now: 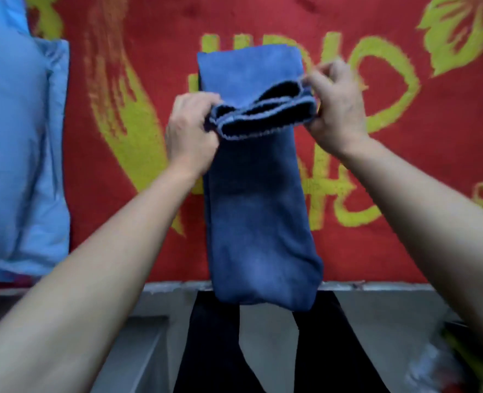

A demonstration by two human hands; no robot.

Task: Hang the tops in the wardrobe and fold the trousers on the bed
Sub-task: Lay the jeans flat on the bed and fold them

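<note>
Red bedspread (376,251) with yellow lettering, blue pillow (16,143) at its left edge. Jeans (257,211) lie mid-bed, long axis running straight away from the person, near fold hanging over the bed edge. Left hand (190,134) and right hand (337,109) each pinch a hem corner (both equally near), cuffs raised above the legs.
</note>
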